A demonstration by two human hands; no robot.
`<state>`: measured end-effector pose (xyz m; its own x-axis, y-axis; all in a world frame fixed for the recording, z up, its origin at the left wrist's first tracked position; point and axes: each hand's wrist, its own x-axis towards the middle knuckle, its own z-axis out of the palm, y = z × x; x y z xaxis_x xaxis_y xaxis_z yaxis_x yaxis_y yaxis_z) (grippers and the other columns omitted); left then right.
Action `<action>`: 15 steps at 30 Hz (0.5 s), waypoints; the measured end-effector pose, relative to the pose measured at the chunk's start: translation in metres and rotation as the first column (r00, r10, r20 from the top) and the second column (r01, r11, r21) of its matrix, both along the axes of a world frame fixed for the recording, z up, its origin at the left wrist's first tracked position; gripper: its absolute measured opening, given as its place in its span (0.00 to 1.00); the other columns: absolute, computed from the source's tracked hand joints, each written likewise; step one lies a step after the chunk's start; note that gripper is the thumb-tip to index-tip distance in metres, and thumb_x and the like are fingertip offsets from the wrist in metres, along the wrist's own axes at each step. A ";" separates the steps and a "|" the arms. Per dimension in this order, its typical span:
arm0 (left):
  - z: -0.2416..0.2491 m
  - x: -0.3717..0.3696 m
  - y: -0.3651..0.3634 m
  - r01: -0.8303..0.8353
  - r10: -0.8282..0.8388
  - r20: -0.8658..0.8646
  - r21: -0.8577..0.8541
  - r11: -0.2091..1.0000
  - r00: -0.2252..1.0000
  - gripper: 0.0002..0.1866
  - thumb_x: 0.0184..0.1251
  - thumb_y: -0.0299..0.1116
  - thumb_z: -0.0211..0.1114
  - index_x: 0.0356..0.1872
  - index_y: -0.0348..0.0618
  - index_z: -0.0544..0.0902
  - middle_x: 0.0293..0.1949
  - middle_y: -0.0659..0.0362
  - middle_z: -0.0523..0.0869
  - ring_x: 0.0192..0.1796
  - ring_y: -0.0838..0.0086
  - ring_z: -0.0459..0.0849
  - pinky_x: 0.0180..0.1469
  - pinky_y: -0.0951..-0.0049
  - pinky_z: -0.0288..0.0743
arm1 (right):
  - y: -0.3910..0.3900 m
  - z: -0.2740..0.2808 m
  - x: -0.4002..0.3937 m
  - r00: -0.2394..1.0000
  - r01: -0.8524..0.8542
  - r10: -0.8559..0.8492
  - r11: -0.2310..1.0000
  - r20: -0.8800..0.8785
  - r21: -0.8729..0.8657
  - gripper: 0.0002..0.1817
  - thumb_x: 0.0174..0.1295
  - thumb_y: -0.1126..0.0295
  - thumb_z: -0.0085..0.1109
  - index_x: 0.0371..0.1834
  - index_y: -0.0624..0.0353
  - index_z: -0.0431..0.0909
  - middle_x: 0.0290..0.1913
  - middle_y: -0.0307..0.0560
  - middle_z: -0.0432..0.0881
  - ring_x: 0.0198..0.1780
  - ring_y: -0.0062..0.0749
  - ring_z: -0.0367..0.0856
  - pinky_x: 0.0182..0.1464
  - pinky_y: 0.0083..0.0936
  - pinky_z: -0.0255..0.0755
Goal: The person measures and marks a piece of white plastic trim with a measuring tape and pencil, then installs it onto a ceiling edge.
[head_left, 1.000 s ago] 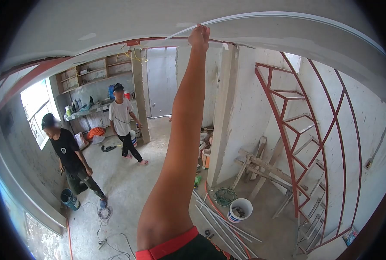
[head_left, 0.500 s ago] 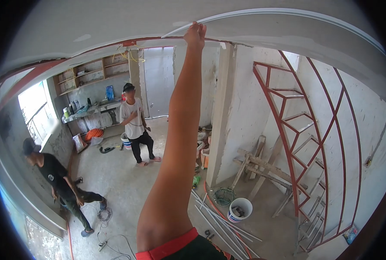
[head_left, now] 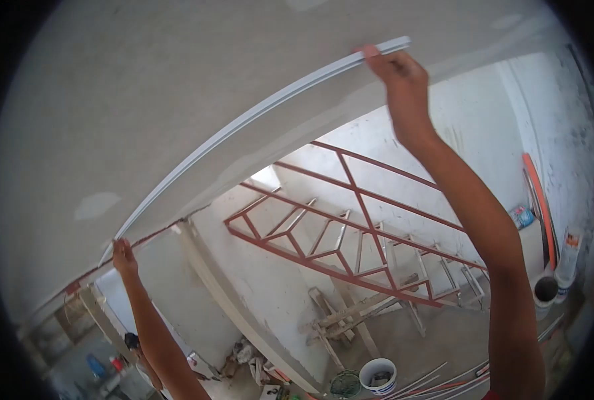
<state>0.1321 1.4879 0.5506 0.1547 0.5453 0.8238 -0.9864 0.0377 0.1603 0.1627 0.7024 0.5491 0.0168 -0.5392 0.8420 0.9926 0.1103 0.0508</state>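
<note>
A long white strip [head_left: 243, 119] lies along the grey ceiling [head_left: 130, 100] and looks curved in this view. My left hand [head_left: 124, 257] grips it close to its lower left end, fingers closed round it. Near the other end, at the upper right, my right hand [head_left: 398, 70] pinches the strip between thumb and fingers, with a short piece sticking out past it. Both arms are raised overhead.
Below is a red metal stair frame [head_left: 297, 250]. Wooden sawhorses [head_left: 350, 319], a white bucket [head_left: 378, 377] and loose pipes [head_left: 437, 383] are on the floor. A person [head_left: 133, 343] is partly hidden behind my left arm. An orange pipe [head_left: 542, 210] leans at the right.
The view has swung to the right and tilted. My right hand has come into view on the strip, while my left hand now appears at the lower left, still holding it.
</note>
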 end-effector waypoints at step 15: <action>-0.001 -0.020 0.005 -0.021 0.020 -0.033 -0.021 1.000 0.999 0.22 0.63 0.32 0.62 0.56 0.34 0.70 0.48 0.55 0.74 0.51 0.71 0.75 0.59 0.73 0.73 | 0.014 0.003 -0.002 0.995 0.094 -0.094 0.995 0.012 0.027 0.25 0.54 0.49 0.64 0.23 0.65 0.78 0.25 0.44 0.79 0.30 0.23 0.73 0.37 0.23 0.68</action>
